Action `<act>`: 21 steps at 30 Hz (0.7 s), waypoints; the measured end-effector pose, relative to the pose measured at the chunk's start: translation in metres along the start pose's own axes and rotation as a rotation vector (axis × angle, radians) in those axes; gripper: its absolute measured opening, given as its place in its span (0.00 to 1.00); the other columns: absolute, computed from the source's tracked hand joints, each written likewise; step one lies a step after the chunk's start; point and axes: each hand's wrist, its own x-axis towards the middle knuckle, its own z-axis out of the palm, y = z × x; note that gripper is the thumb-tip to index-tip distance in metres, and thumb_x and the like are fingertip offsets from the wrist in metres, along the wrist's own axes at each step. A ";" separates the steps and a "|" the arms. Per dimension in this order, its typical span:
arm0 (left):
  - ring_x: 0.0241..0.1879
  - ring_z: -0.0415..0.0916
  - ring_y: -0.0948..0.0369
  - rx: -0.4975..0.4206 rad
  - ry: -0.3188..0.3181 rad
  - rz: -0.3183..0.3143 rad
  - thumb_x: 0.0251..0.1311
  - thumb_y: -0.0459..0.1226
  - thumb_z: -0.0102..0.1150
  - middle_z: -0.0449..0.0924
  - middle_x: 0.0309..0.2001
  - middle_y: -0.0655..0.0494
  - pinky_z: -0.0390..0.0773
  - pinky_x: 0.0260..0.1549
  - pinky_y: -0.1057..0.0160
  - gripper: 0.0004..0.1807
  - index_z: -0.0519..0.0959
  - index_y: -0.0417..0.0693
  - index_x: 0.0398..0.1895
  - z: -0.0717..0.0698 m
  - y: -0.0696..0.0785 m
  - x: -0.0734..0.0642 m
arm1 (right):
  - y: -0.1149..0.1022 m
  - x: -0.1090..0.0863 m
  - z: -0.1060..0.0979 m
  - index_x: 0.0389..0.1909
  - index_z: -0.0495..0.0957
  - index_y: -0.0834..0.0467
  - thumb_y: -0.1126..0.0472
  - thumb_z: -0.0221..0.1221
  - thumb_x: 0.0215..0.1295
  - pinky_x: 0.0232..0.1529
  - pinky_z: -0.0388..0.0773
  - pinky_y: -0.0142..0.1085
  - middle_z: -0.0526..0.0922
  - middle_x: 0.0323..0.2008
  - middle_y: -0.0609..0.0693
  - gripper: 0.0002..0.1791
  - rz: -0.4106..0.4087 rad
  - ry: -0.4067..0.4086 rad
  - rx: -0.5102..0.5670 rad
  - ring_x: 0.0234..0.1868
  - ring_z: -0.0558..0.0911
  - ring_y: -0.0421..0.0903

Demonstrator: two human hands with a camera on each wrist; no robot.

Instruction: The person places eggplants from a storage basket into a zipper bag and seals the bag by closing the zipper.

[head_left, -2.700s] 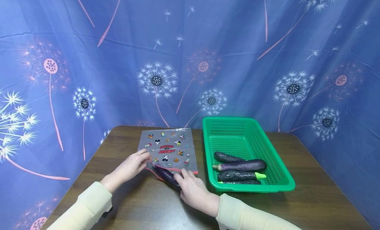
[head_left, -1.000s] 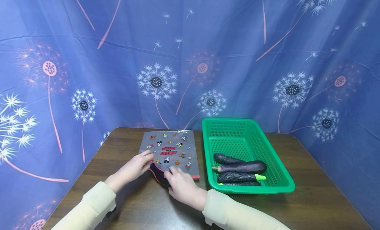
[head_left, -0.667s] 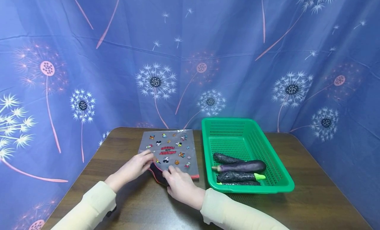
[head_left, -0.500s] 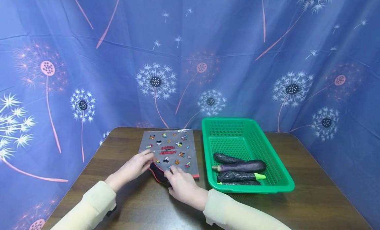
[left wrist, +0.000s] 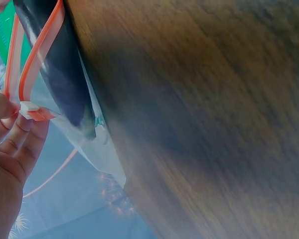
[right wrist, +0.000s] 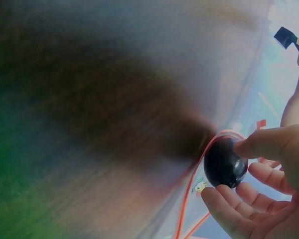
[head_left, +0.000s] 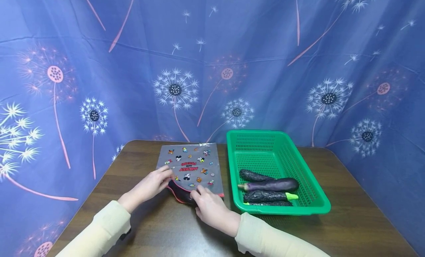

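Printed zip bag (head_left: 190,163), flat on the desk (head_left: 156,231) and left of the green basket (head_left: 279,210), its mouth parted toward the person. Pale sleeves (head_left: 103,227), cut off by the head view's lower edge, angle inward. The left hand (head_left: 147,188) pinches one end of the bag's red edge; the right hand (head_left: 215,209) curls thumb and fingers about the rounded end of an eggplant (head_left: 180,193) lying in the mouth. From above, the right hand hides that end. A white slider (left wrist: 29,107) sits at the left fingertips, visible only from the left wrist.
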 end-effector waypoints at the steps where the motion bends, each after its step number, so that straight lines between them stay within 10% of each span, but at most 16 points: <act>1: 0.29 0.68 0.69 0.002 -0.004 -0.004 0.50 0.23 0.60 0.71 0.32 0.62 0.73 0.29 0.69 0.13 0.77 0.50 0.33 0.000 0.000 0.000 | 0.000 0.000 0.000 0.40 0.74 0.53 0.60 0.68 0.45 0.23 0.75 0.35 0.71 0.33 0.46 0.19 -0.004 0.002 0.003 0.33 0.77 0.44; 21: 0.29 0.69 0.69 0.004 -0.024 -0.022 0.52 0.24 0.59 0.72 0.33 0.62 0.74 0.29 0.68 0.11 0.76 0.50 0.32 -0.001 0.005 0.003 | -0.009 0.014 0.006 0.35 0.73 0.55 0.66 0.66 0.44 0.26 0.74 0.33 0.70 0.31 0.47 0.16 -0.051 0.050 0.037 0.28 0.76 0.44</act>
